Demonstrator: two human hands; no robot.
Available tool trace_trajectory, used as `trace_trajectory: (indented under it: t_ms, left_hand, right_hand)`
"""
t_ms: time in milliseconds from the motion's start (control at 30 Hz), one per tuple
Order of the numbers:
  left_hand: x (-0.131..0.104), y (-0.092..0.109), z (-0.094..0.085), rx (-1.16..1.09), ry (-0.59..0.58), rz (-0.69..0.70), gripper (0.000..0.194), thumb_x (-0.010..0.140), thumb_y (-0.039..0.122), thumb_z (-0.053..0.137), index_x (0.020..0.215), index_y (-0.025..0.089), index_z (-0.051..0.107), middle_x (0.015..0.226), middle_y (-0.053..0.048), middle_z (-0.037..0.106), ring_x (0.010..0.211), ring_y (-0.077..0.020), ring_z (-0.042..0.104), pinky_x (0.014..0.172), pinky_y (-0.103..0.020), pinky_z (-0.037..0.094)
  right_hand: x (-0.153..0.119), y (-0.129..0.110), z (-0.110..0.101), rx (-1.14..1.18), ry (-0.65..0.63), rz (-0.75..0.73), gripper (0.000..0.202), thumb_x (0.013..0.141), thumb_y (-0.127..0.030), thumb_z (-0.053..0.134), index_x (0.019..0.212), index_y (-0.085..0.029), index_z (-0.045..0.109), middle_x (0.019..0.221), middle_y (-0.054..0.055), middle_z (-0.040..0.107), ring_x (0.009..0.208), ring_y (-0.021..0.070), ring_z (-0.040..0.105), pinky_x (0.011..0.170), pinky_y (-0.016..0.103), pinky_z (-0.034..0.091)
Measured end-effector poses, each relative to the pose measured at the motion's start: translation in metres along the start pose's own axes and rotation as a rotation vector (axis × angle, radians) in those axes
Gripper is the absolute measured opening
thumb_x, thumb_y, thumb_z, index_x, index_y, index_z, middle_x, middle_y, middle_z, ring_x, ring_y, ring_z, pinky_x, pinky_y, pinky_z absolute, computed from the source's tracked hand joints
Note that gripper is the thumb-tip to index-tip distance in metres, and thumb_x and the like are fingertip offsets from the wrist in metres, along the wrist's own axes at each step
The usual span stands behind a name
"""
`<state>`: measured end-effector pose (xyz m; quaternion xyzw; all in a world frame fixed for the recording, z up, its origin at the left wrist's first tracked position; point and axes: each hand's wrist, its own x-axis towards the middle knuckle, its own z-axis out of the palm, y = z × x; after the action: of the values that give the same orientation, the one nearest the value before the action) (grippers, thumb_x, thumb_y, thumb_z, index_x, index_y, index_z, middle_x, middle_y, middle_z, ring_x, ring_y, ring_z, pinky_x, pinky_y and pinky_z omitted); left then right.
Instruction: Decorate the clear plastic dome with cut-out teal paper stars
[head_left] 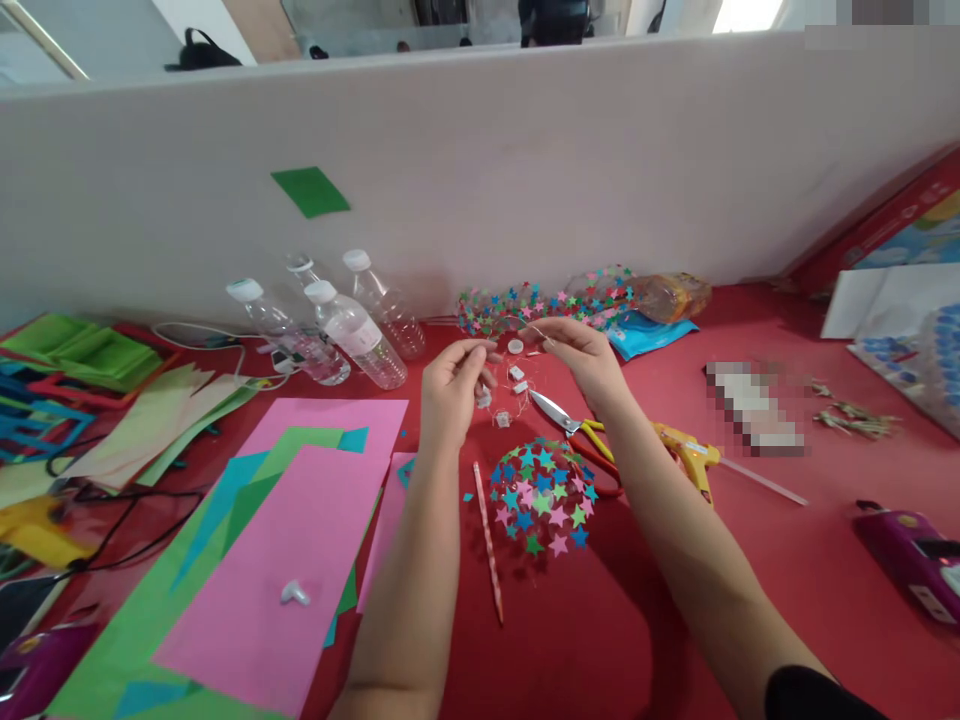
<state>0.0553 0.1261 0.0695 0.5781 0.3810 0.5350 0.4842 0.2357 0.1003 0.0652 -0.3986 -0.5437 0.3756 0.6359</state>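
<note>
My left hand (457, 385) pinches one part of a thin, pale wire (511, 319), and my right hand (579, 357) pinches another. The wire arches between my fingertips above the red table; its finer details are too small to make out. Beneath my hands lie a round white cap (515, 346) and small whitish pieces (517, 376). Scissors (555, 410) with yellow and red handles rest by my right wrist. Nearer to me sits a clear dome (541, 495) covered with coloured paper stars, beside a patterned pencil (489, 545).
Clear plastic bottles (360, 335) stand at the back left. Coloured paper sheets (277, 560) cover the left side. A star-covered bottle (547, 300) lies along the white partition (480, 180). To the right are a yellow glue gun (688, 458) and a purple device (911, 560).
</note>
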Motion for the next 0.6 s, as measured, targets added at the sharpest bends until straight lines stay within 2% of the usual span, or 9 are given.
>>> trace_trajectory:
  t_ms: [100,233,333,433,500,600]
  left_hand:
    - [0.002,0.003,-0.006,-0.035,0.022,-0.085,0.026,0.079,0.030,0.065,0.101,0.016,0.070,0.085,-0.003,0.069,0.048,-0.0061,0.053,0.041,-0.018,0.033]
    - [0.002,0.009,-0.016,0.078,0.071,-0.119,0.044,0.075,0.027,0.071,0.119,0.020,0.064,0.112,-0.006,0.067,0.047,-0.0021,0.044,0.041,-0.019,0.032]
    - [0.001,0.014,-0.020,0.163,0.183,0.008,0.054,0.076,0.021,0.071,0.128,0.024,0.058,0.129,-0.008,0.061,0.053,-0.0023,0.044,0.049,-0.020,0.039]
    - [-0.004,0.023,-0.024,0.234,0.293,0.224,0.067,0.076,0.015,0.069,0.138,0.032,0.049,0.144,-0.008,0.049,0.060,-0.0043,0.047,0.057,-0.023,0.045]
    - [-0.007,0.029,-0.027,0.231,0.304,0.292,0.070,0.078,0.015,0.068,0.140,0.036,0.046,0.148,-0.007,0.046,0.062,-0.0058,0.047,0.058,-0.024,0.044]
    - [-0.011,0.036,-0.031,0.191,0.268,0.297,0.066,0.080,0.018,0.068,0.139,0.039,0.048,0.148,-0.004,0.048,0.062,-0.0069,0.046,0.055,-0.025,0.042]
  right_hand:
    - [0.003,0.002,-0.005,-0.066,0.019,0.049,0.016,0.083,-0.025,0.063,0.095,-0.023,0.074,0.089,0.001,0.075,0.087,0.0165,0.069,0.084,0.033,0.052]
    - [0.000,-0.012,-0.005,-0.453,0.099,-0.114,0.016,0.088,-0.026,0.060,0.090,-0.022,0.074,0.081,0.001,0.068,0.078,0.0156,0.062,0.074,0.029,0.049]
    - [-0.003,-0.015,-0.007,-0.791,0.125,-0.223,0.016,0.088,-0.019,0.057,0.089,-0.020,0.073,0.081,0.003,0.063,0.076,0.0168,0.058,0.070,0.029,0.045]
    - [-0.002,-0.005,-0.014,-1.075,0.228,-0.195,0.016,0.087,-0.016,0.055,0.082,-0.019,0.070,0.084,0.007,0.063,0.080,0.0202,0.058,0.070,0.031,0.044]
    - [0.001,0.002,-0.019,-1.112,0.246,-0.143,0.015,0.084,-0.014,0.056,0.077,-0.019,0.068,0.091,0.009,0.064,0.085,0.0218,0.060,0.071,0.032,0.045]
    - [0.004,0.008,-0.022,-0.870,0.058,-0.023,0.012,0.081,-0.013,0.057,0.081,-0.019,0.068,0.102,0.010,0.068,0.093,0.0214,0.063,0.076,0.032,0.049]
